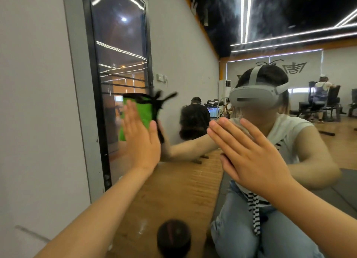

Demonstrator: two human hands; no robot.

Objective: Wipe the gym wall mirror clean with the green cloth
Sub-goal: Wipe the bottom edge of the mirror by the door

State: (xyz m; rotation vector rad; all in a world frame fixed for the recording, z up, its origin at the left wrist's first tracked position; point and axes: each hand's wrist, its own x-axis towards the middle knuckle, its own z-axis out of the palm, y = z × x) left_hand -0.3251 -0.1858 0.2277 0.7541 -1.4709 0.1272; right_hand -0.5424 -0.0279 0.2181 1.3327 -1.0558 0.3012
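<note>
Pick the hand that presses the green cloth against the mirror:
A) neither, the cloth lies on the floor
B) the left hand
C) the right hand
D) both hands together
B: the left hand lies flat, fingers straight, on the green cloth against the mirror, while the right hand rests bare on the glass.

On the mirror (183, 70), the left hand (141, 138) lay flat with the green cloth (143, 110) under its fingers, the cloth's black cords (164, 100) sticking out to the right. The right hand (251, 157) lay flat on the glass farther right. Open glass ran between the two hands and above both, up toward the mirror's top edge. To the left, a black door frame (96, 93) closed that side. Low down, below the gap between the hands, stood a dark round object (173, 236).
</note>
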